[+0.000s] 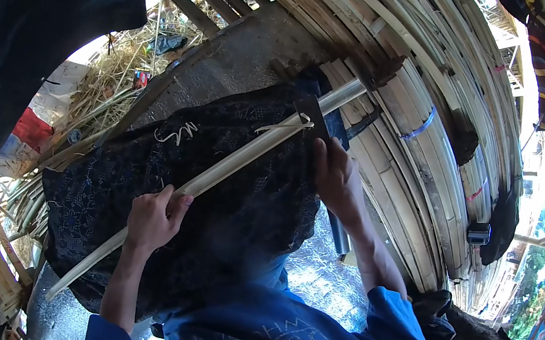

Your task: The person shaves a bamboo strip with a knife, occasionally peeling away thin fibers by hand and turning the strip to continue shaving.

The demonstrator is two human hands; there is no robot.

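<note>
Long pale split bamboo strip (217,173) lay diagonally across dark blue patterned cloth (215,190) draped over the person's lap. Landmark: that cloth. Strip ran from below the cloth's lower left edge up past its upper right corner, where its end looked round and whitish. Left hand (154,218) gripped the strip at the cloth's centre-left, fingers (175,202) curled tight around it, thumb side up. Right hand (332,174) sat at the cloth's upper right edge, fingers pressed together and closed on a dark flat blade (314,117) set against the strip; blade handle hidden, exact grip hard to tell. Thin pale shavings (285,125) curled off the strip just beside the blade. Small white curly shaving (177,133) rested on the cloth, upper left part. Blue sleeves and blue printed shirt (278,336) below the cloth. Stacked bundle of long tan bamboo slats (428,87) right of and above the cloth, tied with a blue band (421,129). Dry straw pile (120,74) upper left of the cloth. Red and white rags (33,128) left of the cloth
</note>
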